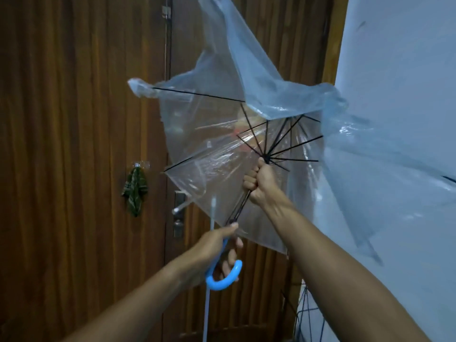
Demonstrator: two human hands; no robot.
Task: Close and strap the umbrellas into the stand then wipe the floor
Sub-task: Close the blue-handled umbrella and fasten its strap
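Note:
A clear plastic umbrella (212, 154) with black ribs is half folded in front of me, its canopy crumpled and billowing up and to the right. My left hand (219, 245) grips its blue hooked handle (223, 280) low in the middle. My right hand (259, 181) grips the black shaft just below the runner where the ribs meet. A thin pale strap or rod (212, 218) hangs beside the handle. A black wire stand (303, 314) shows at the bottom right, partly hidden by my right forearm.
A brown wooden door (74, 119) fills the left and centre, with a metal lever handle (179, 206) and a green cloth (134, 191) hanging from a clear hook. A pale blue wall (399, 58) is on the right.

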